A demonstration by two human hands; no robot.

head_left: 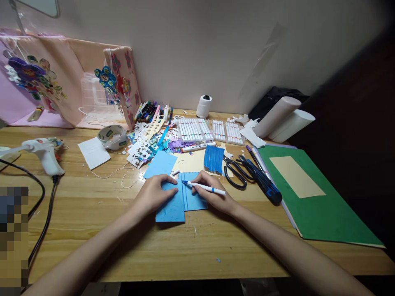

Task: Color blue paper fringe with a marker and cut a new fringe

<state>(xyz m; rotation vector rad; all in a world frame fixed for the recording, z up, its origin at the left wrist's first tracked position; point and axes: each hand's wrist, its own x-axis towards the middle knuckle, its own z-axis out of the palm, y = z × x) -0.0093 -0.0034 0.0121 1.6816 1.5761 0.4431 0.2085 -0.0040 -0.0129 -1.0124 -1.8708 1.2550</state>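
My right hand grips a white marker with a blue band, its tip on a piece of blue card. Several dark blue lines run down that card, and short marks sit along its top edge. My left hand presses on another blue card, thumb and index finger apart. This card's right edge lies along the marker tip and overlaps the lined piece. A lighter blue sheet lies just beyond my left fingers. Close by is a small white marker cap.
Scissors, a dark blue-black tool and a green board lie right. Behind are marker cases, paper scraps and a thread spool. Left are a tape roll and a corded glue gun.
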